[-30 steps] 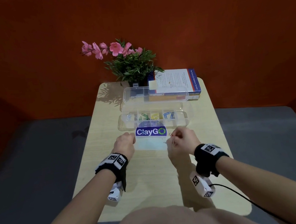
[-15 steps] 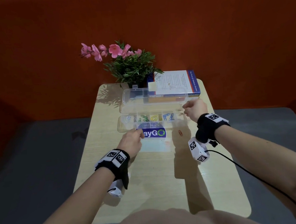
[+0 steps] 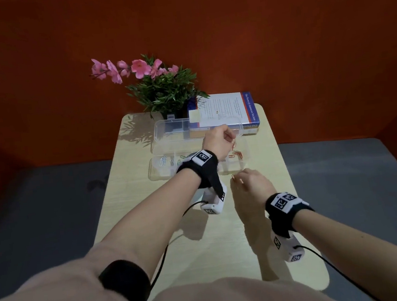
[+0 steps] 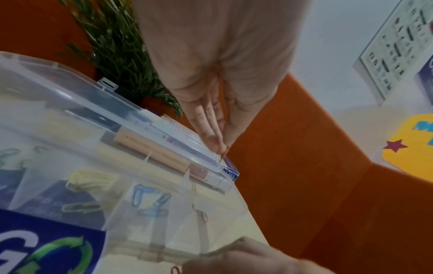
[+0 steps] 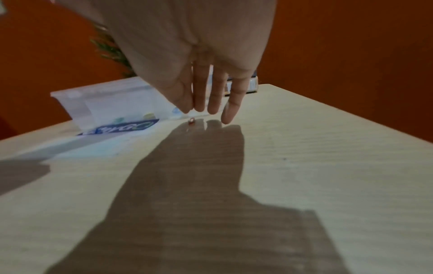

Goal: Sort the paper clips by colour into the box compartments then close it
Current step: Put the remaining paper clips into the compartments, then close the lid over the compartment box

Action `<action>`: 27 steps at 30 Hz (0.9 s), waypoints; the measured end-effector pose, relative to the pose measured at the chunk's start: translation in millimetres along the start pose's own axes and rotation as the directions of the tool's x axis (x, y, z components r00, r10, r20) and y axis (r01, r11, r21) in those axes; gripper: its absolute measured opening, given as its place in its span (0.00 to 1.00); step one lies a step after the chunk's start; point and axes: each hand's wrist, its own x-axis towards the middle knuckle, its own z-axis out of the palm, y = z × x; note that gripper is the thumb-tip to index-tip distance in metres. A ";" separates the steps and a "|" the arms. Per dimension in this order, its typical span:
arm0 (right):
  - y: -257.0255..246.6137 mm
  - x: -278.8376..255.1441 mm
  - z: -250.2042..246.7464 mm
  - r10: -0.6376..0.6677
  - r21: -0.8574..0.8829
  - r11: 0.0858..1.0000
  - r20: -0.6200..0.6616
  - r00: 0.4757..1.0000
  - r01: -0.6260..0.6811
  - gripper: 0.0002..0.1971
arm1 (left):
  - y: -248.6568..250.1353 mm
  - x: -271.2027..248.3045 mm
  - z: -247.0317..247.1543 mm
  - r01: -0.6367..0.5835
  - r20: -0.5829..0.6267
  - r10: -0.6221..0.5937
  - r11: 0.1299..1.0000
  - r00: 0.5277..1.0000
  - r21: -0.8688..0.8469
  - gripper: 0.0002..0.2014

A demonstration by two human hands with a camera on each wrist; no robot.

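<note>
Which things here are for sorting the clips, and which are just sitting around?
For the job:
clear plastic compartment box
red paper clip pinched by the left hand
second red paper clip on the pale wooden table, below the right hand

Just lying about:
green potted plant with pink flowers
stacked books
blue-and-white ClayGO sheet

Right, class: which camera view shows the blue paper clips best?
The left wrist view: the blue paper clips lie close and clear in their compartment. In the head view the left arm hides them; the right wrist view shows only blurred specks.
</note>
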 end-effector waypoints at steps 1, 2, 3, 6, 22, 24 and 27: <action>-0.5 1.5 3.4 -0.009 -0.021 1.000 0.014 1.000 0.009 0.15 | -0.2 2.3 1.0 0.008 0.004 -0.008 1.000 1.000 0.000 0.10; -2.7 3.1 5.1 0.002 -0.031 1.000 0.023 1.000 -0.001 0.15 | -2.2 3.2 1.4 0.014 0.002 -0.014 1.000 1.000 0.003 0.11; -5.1 5.4 7.6 0.013 -0.037 0.999 0.022 1.000 -0.012 0.15 | -5.7 2.6 0.6 0.018 -0.004 -0.018 1.000 1.000 0.003 0.12; -14.4 12.3 10.8 0.080 -0.037 0.996 -0.016 0.997 -0.081 0.14 | -23.2 -3.9 -7.7 0.046 -0.040 -0.047 0.998 0.998 -0.033 0.11; -12.2 16.6 15.6 0.050 -0.165 0.985 -0.059 0.997 -0.059 0.11 | -35.0 14.3 -10.9 -0.059 0.141 -0.003 0.899 0.990 0.434 0.08; -11.5 12.9 12.4 0.049 -0.158 0.986 -0.048 0.998 -0.056 0.11 | -34.7 19.1 -1.2 -0.151 0.250 -0.010 0.772 0.968 0.617 0.09; -8.9 2.4 -3.3 0.125 -0.062 0.990 -0.057 0.991 -0.128 0.12 | -31.9 32.8 10.0 -0.177 0.312 -0.110 0.629 0.944 0.757 0.08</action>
